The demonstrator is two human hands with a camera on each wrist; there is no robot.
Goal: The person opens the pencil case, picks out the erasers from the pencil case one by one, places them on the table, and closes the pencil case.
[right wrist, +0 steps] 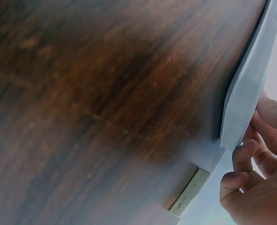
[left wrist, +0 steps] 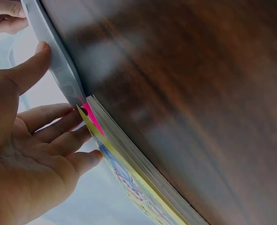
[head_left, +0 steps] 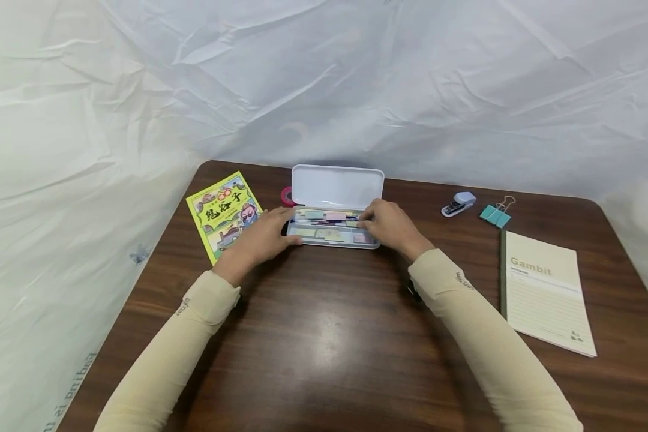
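Note:
A white pencil case [head_left: 337, 185] stands with its lid up at the back of the table, holding pens and small pastel pieces. My left hand [head_left: 270, 235] is at its left end, thumb on the front wall; in the left wrist view the fingers [left wrist: 58, 126] reach fairly straight to the case corner and the book's edge. My right hand [head_left: 391, 225] reaches over the right end, thumb and forefinger down among the contents. Its other fingers [right wrist: 244, 157] are curled outside the case's end. I cannot tell whether the right fingertips pinch anything.
A yellow comic-style book [head_left: 221, 210] lies by the left hand, with a pink tape roll [head_left: 287, 196] behind the case. To the right are a stapler [head_left: 459, 204], a teal binder clip [head_left: 495, 215] and a cream notebook [head_left: 545, 294]. White sheeting [head_left: 324, 78] hangs behind the table.

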